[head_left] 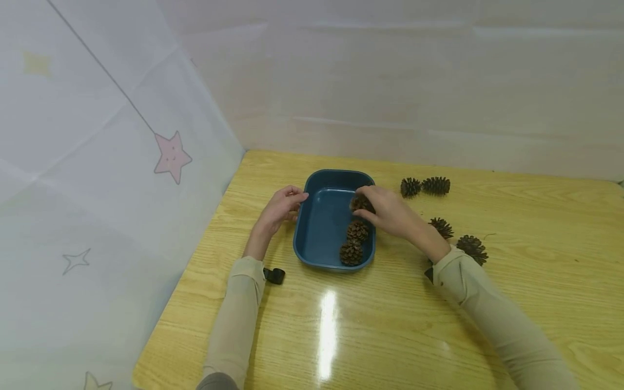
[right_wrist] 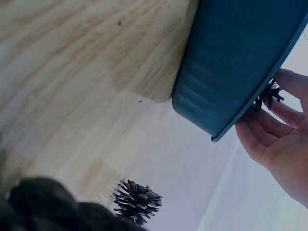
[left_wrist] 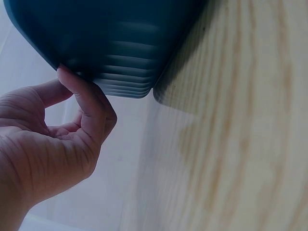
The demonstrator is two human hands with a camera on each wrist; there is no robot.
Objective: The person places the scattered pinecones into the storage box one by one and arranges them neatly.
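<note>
A dark blue rectangular plastic tub [head_left: 322, 222] stands on the wooden table. My left hand [head_left: 283, 208] holds the tub's left rim; in the left wrist view, its bent fingers [left_wrist: 86, 101] meet the rim and outer wall. Over the right side of the tub, my right hand [head_left: 390, 211] grips a brown pine cone [head_left: 359, 203] between thumb and fingers. That cone shows partly past the rim in the right wrist view. Two more pine cones, one upper [head_left: 357, 231] and one lower [head_left: 351, 253], lie inside along the right wall.
Two pine cones [head_left: 436, 186] lie at the back right of the tub. Others [head_left: 472, 249] are beside the right forearm, which partly covers them. A small black object [head_left: 275, 276] is by the left sleeve. White sheets hang behind and left of the table [head_left: 380, 330].
</note>
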